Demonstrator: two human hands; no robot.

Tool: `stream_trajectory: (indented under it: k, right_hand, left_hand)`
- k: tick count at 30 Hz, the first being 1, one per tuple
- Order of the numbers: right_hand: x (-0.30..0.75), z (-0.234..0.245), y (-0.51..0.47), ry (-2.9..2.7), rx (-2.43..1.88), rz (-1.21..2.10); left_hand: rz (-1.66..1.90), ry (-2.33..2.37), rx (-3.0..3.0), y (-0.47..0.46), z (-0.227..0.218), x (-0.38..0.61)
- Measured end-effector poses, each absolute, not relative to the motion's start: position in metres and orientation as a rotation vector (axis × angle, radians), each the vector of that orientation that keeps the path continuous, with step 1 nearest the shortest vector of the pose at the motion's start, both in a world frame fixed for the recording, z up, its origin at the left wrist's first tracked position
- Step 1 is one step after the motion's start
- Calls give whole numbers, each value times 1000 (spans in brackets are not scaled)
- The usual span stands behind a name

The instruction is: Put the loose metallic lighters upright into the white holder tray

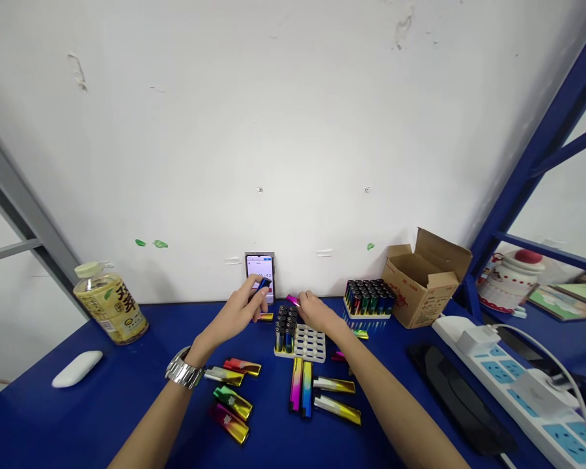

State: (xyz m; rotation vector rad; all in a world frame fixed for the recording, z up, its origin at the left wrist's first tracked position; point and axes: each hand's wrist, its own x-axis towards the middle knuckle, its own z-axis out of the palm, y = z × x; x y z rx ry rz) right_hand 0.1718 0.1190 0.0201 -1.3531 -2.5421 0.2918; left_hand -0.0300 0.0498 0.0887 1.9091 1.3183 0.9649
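Note:
My left hand (241, 309) is closed round a blue lighter (262, 285), held above the blue table just left of a white slotted tray (308, 343). My right hand (316, 311) pinches a pink lighter (292, 300) over the tray's far end. The tray's left rows hold several dark lighters (286, 326); its right slots are bare. Several shiny coloured lighters (234, 402) lie loose on the table in front of the tray, between my forearms. A metal watch (183, 371) is on my left wrist.
A phone (260, 272) leans against the white wall behind my hands. A second full tray of lighters (368, 298) and an open cardboard box (422, 279) stand at the right. A white power strip (512, 384), a bottle (110, 301) and a white mouse (77, 369) sit at the sides.

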Motion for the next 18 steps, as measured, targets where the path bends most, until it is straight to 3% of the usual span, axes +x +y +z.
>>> stream_trajectory:
  k: [9,18]
  right_hand:
    - [174,0,100,-1383,-881,1209]
    - [174,2,91,-1262,-828,1318]
  left_hand:
    - [1206,1343,1744,50,75,1]
    - [1276,1497,1777,48,65,10]
